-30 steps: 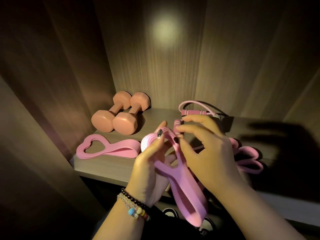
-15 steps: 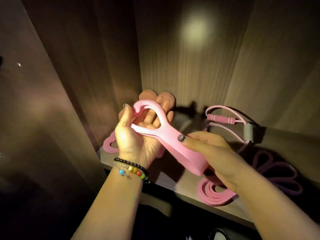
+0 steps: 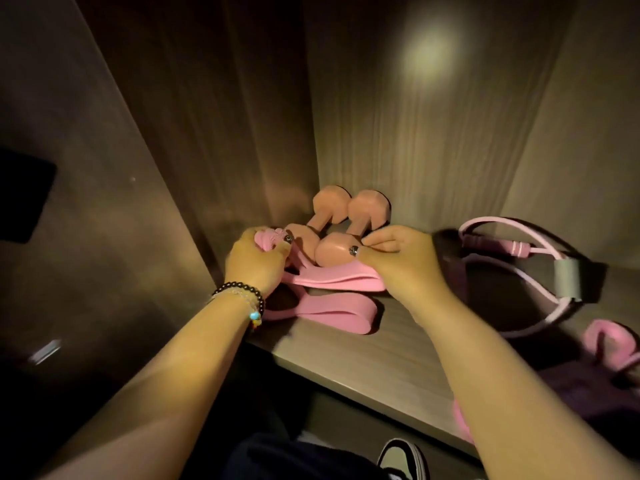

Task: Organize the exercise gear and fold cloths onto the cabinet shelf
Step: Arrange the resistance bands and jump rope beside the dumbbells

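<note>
Both hands hold a pink heart-ended thigh trainer low over the cabinet shelf, just in front of two peach dumbbells. My left hand is closed around its looped end at the left. My right hand pinches its other end at the right. A second pink trainer of the same kind lies flat on the shelf directly below the held one.
A pink resistance tube with handles and a grey sleeve lies at the right back. Pink bands sit at the far right edge. The cabinet's side wall stands close on the left. A shoe shows below the shelf.
The trainer has come down from chest height to just above the shelf, over the other trainer. My left hand has turned palm-down on its loop, and the view has shifted left.
</note>
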Demonstrator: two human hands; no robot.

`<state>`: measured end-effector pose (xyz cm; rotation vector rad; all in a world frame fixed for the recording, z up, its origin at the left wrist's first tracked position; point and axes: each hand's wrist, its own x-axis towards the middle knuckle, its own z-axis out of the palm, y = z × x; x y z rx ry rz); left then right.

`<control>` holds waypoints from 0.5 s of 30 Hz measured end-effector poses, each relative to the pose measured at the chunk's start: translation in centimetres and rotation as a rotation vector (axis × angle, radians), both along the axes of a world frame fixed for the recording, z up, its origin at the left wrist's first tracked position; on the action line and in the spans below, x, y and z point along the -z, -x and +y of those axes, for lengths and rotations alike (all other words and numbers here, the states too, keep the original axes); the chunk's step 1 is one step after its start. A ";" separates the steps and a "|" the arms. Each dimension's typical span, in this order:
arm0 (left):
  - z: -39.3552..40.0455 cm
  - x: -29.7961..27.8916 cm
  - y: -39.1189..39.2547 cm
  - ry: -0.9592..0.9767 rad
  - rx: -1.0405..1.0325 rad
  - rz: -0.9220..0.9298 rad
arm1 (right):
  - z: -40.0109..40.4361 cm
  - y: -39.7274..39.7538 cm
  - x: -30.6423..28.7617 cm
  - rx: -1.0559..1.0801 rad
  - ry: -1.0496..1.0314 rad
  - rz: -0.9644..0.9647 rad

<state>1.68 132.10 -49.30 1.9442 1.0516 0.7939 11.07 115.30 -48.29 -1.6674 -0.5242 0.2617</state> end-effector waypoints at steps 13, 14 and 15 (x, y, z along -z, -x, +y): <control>0.4 3.2 0.8 -1.034 0.140 1.092 | 2.9 1.7 1.8 -0.018 0.230 -0.239; 0.5 3.2 0.9 -1.079 0.153 1.122 | 3.0 1.6 1.9 -0.036 0.282 -0.240; 0.6 3.2 0.9 -1.085 0.155 1.137 | 3.0 1.5 2.1 -0.062 0.350 -0.236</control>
